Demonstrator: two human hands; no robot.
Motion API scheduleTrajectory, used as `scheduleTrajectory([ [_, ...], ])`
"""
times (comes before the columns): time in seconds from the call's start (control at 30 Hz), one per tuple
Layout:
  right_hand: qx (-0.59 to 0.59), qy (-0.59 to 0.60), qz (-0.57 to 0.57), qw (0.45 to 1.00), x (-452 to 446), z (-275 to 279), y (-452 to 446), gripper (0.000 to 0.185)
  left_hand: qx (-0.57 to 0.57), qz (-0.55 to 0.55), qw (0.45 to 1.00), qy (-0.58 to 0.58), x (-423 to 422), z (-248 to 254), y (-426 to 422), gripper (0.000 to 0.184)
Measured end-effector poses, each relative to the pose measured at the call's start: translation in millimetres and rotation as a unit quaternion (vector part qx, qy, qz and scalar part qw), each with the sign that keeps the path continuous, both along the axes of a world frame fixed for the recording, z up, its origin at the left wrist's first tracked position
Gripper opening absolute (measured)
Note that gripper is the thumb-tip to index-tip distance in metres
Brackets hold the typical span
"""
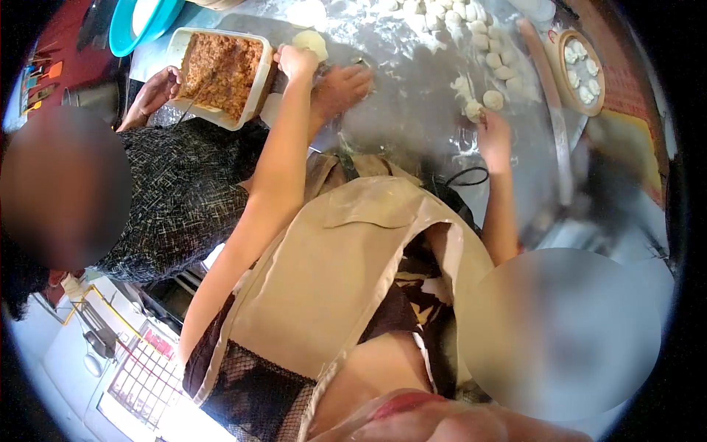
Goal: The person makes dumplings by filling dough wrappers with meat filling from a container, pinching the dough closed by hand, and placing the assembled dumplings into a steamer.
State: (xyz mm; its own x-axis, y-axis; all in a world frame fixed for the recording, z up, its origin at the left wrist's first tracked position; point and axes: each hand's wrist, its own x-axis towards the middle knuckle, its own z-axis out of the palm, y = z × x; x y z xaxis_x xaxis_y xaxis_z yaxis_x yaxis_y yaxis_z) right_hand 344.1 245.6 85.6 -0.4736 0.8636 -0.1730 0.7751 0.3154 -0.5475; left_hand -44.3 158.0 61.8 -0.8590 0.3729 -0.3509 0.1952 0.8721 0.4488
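Note:
My left hand (297, 63) is closed at a flat round dough wrapper (311, 43), beside the right edge of a plastic container (264, 77) of reddish-brown minced filling (224, 70). The fingers partly hide how the wrapper is gripped. On the right, my right hand (495, 140) pinches the edge of a small dough piece (473, 110) on the floured metal table (412, 110). A round dough piece (493, 100) lies just beyond those fingertips.
A co-worker stands at the left, one hand (158, 90) at the container and the other (342, 88) flat on the table. Several dough balls (501, 62) lie at the back. At the right are a long wooden stick (549, 103) and a round steamer (595, 96) holding shaped dumplings.

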Motion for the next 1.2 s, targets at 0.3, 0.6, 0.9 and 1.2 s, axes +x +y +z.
scheduleTrajectory([
  [0.3, 0.076, 0.095, -0.035, 0.992, -45.8, 55.5, -12.6, 0.035, -0.049, -0.013, 0.998, -0.044, -31.6, -27.5, 12.8, 0.065],
  [0.6, -0.123, 0.270, -0.091, 0.951, -125.9, 68.6, -13.8, 0.034, 0.312, -0.249, 0.892, -0.210, 40.3, 56.8, 27.2, 0.026],
  [0.9, -0.272, 0.465, -0.137, 0.831, -149.0, 124.8, -37.8, 0.026, 0.424, -0.164, 0.844, -0.286, 104.4, 142.3, 0.7, 0.032],
  [1.2, -0.244, 0.537, -0.142, 0.795, -159.9, 134.8, -72.4, 0.023, 0.595, -0.025, 0.611, -0.522, 139.6, 153.3, -19.5, 0.042],
])
